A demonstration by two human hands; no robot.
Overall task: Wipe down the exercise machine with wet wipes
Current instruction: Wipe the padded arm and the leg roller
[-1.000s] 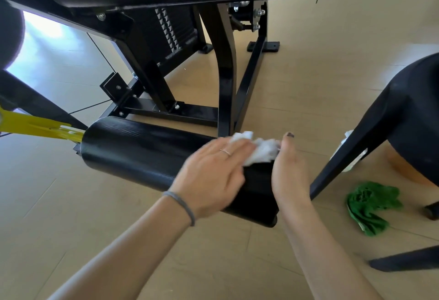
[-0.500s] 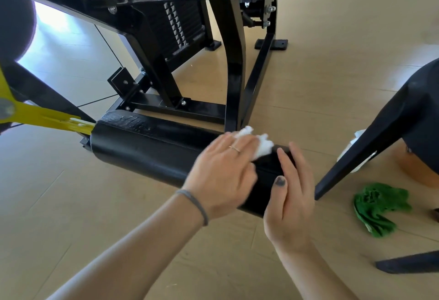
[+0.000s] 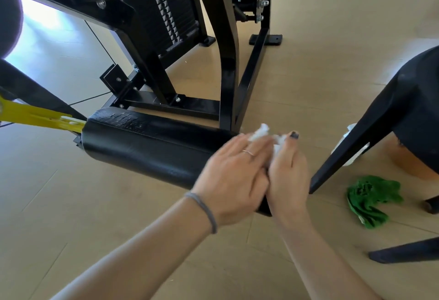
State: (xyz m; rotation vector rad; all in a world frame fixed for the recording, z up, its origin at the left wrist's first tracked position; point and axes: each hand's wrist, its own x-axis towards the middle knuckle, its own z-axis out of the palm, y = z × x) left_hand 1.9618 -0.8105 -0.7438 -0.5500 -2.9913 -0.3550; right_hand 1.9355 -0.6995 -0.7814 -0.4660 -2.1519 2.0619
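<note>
Both hands met at the near end of the black roller pad (image 3: 152, 147), which lay low and slantwise above the pale floor (image 3: 320, 81). The left hand (image 3: 234, 178), blurred, lay flat across the top of the pad with its fingers straight and a ring on one of them, pressing a crumpled white wet wipe (image 3: 262, 132) against the pad; a grey band circled that wrist. The right hand (image 3: 288, 176) sat just beside it at the very end of the pad, touching the left hand, its fingers stretched up toward the wipe; whether it pinched the wipe could not be told. A yellow bracket (image 3: 42, 115) joined the far end of the pad to the black frame (image 3: 228, 78) of the exercise machine, with the weight stack (image 3: 171, 17) behind it. To the right stood a black chair leg (image 3: 351, 147), and near its foot a crumpled green cloth (image 3: 370, 198) lay on the floor, well apart from the hands.
</note>
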